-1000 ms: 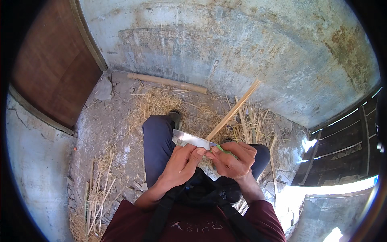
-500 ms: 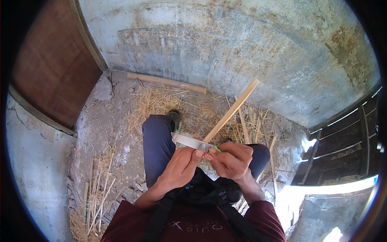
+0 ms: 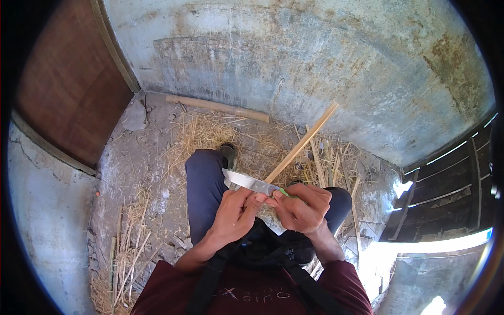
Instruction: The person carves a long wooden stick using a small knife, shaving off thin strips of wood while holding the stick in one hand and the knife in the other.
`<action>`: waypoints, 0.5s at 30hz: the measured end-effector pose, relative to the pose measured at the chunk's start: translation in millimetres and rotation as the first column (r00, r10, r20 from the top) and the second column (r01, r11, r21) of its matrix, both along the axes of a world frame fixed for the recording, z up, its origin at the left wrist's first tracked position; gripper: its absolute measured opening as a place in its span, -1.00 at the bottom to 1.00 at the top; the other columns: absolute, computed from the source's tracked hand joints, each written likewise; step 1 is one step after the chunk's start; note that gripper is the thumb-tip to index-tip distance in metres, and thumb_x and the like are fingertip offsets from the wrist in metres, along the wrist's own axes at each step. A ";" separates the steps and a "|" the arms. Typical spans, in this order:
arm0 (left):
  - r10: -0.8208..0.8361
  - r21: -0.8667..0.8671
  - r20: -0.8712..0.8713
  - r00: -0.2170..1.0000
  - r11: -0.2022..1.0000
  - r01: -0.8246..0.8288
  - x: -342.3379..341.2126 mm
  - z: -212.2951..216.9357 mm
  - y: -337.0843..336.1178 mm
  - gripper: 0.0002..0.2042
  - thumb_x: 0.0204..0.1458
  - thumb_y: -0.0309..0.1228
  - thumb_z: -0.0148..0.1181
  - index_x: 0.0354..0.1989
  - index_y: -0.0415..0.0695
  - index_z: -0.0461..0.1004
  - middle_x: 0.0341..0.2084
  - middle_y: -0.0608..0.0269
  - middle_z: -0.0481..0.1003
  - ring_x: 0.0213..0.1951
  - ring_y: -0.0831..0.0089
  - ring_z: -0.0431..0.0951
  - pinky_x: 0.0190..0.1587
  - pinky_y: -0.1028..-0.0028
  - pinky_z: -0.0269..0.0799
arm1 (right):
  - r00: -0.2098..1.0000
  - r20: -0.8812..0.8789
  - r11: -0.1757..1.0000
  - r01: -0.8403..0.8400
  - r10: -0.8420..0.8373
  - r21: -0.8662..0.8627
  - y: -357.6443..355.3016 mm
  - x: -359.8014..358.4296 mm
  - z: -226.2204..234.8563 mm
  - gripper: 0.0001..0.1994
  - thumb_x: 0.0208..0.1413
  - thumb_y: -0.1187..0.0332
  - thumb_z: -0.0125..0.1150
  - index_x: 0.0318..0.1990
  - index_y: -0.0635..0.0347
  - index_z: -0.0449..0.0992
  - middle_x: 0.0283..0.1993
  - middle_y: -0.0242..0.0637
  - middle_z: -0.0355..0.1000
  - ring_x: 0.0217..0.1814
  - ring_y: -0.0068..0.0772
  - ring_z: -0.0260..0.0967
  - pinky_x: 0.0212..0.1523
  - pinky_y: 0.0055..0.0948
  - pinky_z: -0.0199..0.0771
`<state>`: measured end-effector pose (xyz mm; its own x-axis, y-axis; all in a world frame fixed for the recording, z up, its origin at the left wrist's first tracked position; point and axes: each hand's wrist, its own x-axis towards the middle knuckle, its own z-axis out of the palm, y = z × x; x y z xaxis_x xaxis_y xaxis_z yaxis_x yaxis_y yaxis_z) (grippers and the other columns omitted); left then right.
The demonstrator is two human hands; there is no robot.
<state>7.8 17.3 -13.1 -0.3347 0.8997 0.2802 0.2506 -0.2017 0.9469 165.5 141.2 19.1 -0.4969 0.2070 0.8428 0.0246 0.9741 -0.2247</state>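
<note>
Above my lap, my right hand (image 3: pixel 305 208) is closed round the green handle of a knife (image 3: pixel 247 181). Its broad metal blade points left and lies across the near end of a long split bamboo strip (image 3: pixel 303 142). My left hand (image 3: pixel 236 214) pinches that near end just below the blade, with its thumb and fingertips close to the right hand's fingertips. The strip slants up and away to the right. Fingers and blade hide its nearest part, so I cannot see exactly where the edge touches it.
Straw and shavings (image 3: pixel 199 134) litter the floor around my feet. A bamboo pole (image 3: pixel 218 106) lies along the base of the stained wall (image 3: pixel 294 58). Split strips (image 3: pixel 130 262) lie at the left, more at the right. A brown door (image 3: pixel 73 79) stands at the left, dark slats (image 3: pixel 446 197) at the right.
The knife blade has tilted and risen slightly at its tip. The bamboo strip has turned a little, showing a narrower face. Both hands stay in nearly the same place.
</note>
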 end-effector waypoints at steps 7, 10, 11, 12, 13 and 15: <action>0.017 -0.041 -0.004 1.000 0.999 -0.018 1.0 15.8 0.5 -0.77 0.41 -0.34 0.22 -0.18 -0.28 0.64 -0.74 0.26 0.31 -0.67 0.62 0.18 -0.58 0.41 0.06 | 1.000 0.007 0.999 0.023 -0.023 0.044 0.5 0.3 3.4 -0.68 -0.08 0.36 0.72 -0.48 0.12 0.55 -0.56 -0.33 0.45 -0.69 -0.43 0.34 -0.68 -0.47 0.23; 0.059 -0.015 -0.003 0.998 0.998 -0.059 4.1 22.5 1.8 -0.71 0.40 -0.31 0.23 -0.33 -0.28 0.59 -0.76 0.46 0.19 -0.66 0.73 0.09 -0.56 0.45 -0.09 | 0.999 0.012 0.997 0.044 -0.045 0.060 -0.3 0.3 2.9 -0.69 -0.08 0.36 0.72 -0.48 0.10 0.55 -0.55 -0.34 0.45 -0.69 -0.44 0.33 -0.68 -0.48 0.23; 0.063 -0.024 0.009 0.998 0.998 -0.063 4.6 24.3 2.0 -0.72 0.40 -0.33 0.24 -0.34 -0.28 0.59 -0.76 0.45 0.19 -0.65 0.73 0.09 -0.56 0.45 -0.09 | 0.998 0.018 0.996 0.055 -0.056 0.063 -0.5 0.1 2.5 -0.69 -0.08 0.36 0.72 -0.48 0.10 0.55 -0.55 -0.35 0.45 -0.68 -0.44 0.33 -0.67 -0.48 0.23; 0.067 -0.032 0.022 0.997 0.997 -0.067 4.8 25.3 2.3 -0.72 0.39 -0.34 0.25 -0.35 -0.28 0.59 -0.76 0.44 0.18 -0.65 0.73 0.09 -0.57 0.44 -0.10 | 0.998 0.018 0.996 0.055 -0.056 0.063 0.1 0.0 0.0 -0.69 -0.08 0.36 0.72 -0.48 0.10 0.55 -0.55 -0.35 0.45 -0.68 -0.44 0.33 -0.67 -0.48 0.23; 0.067 -0.031 0.022 0.997 0.997 -0.066 5.0 25.4 2.8 -0.72 0.39 -0.34 0.25 -0.35 -0.28 0.59 -0.76 0.44 0.18 -0.65 0.73 0.09 -0.57 0.44 -0.10 | 0.997 -0.008 0.994 0.072 -0.071 0.077 1.3 -0.1 -4.2 -0.74 -0.08 0.34 0.71 -0.40 0.03 0.61 -0.52 -0.42 0.44 -0.67 -0.49 0.30 -0.66 -0.50 0.20; 0.097 -0.037 -0.043 0.994 0.994 -0.099 5.3 24.8 3.8 -0.73 0.38 -0.36 0.24 -0.36 -0.28 0.59 -0.76 0.42 0.20 -0.64 0.74 0.10 -0.57 0.45 -0.08 | 0.996 -0.035 0.992 0.089 -0.086 0.092 2.7 0.3 -7.9 -0.77 -0.08 0.32 0.70 -0.33 -0.03 0.68 -0.50 -0.49 0.42 -0.65 -0.54 0.27 -0.64 -0.53 0.17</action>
<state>13.0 21.2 11.7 -0.4106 0.8736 0.2614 0.3065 -0.1378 0.9418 165.8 143.8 11.2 -0.4539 0.1686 0.8749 0.1054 0.9852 -0.1351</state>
